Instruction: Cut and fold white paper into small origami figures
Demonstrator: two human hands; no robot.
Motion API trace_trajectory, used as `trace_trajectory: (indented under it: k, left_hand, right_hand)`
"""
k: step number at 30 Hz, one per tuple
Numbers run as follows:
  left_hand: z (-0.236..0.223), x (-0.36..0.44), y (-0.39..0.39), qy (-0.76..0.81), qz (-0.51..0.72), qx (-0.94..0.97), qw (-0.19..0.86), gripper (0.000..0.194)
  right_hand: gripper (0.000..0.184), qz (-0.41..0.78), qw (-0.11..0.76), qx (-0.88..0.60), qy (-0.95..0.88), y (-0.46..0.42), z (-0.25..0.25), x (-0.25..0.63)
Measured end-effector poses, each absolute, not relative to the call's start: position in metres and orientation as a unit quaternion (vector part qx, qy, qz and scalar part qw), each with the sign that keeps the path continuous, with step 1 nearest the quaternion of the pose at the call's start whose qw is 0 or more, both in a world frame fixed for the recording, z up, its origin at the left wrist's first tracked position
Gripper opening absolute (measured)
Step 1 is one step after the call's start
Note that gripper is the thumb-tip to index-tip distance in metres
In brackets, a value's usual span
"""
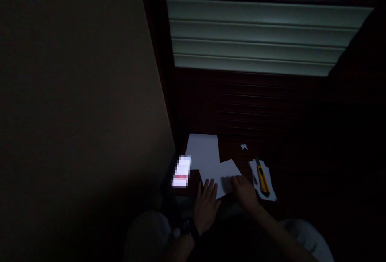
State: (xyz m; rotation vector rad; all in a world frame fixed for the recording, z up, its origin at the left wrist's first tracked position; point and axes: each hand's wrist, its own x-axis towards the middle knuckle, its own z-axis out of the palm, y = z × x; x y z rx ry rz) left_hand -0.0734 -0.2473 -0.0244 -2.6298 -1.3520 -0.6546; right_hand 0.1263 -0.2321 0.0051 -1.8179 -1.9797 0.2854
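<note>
A white sheet of paper (221, 173) lies at an angle on a small dark table. My left hand (206, 201) rests flat on its lower left part, fingers spread. At the sheet's right edge, my right hand (243, 191) is closed, with its curled fingers on the paper; the fingertips are partly hidden. Just right of that hand, a yellow utility knife (263, 180) lies on a small stack of cut white paper (271, 185). Behind the angled sheet is another white sheet (203, 149), partly covered by it.
A lit phone (181, 171), its screen blurred, lies at the table's left side. A small paper scrap (244, 147) is farther back. A plain wall (90, 93) stands close on the left, and a dark slatted panel (256, 105) rises behind the table. The room is very dim.
</note>
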Motion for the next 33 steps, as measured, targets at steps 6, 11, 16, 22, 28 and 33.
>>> trace_trajectory:
  k: [6,11,16,22,28,33]
  left_hand:
    - [-0.036,-0.067,-0.242,-0.472,-0.221,-0.852,0.047,0.055]
    - [-0.040,-0.069,-0.237,-0.468,-0.231,-0.852,0.042,0.057]
    - [-0.040,-0.071,-0.233,-0.478,-0.225,-0.848,0.036,0.057]
    - [-0.040,-0.073,-0.233,-0.477,-0.221,-0.850,0.037,0.057]
    - [-0.042,-0.071,-0.234,-0.479,-0.229,-0.846,0.041,0.057]
    - [-0.046,-0.072,-0.232,-0.474,-0.232,-0.848,0.051,0.058]
  right_hand:
    - [0.029,0.010,0.074,-0.594,-0.801,-0.249,-0.012,0.104]
    - [0.029,-0.031,0.003,-0.602,-0.798,-0.234,-0.005,0.139]
    - [0.025,-0.046,-0.042,-0.641,-0.765,-0.226,0.002,0.179]
    - [0.017,-0.047,-0.047,-0.662,-0.747,-0.225,0.003,0.174]
    - [0.021,-0.031,-0.043,-0.637,-0.769,-0.222,-0.003,0.154]
    - [0.023,-0.017,-0.041,-0.651,-0.757,-0.214,-0.003,0.163]
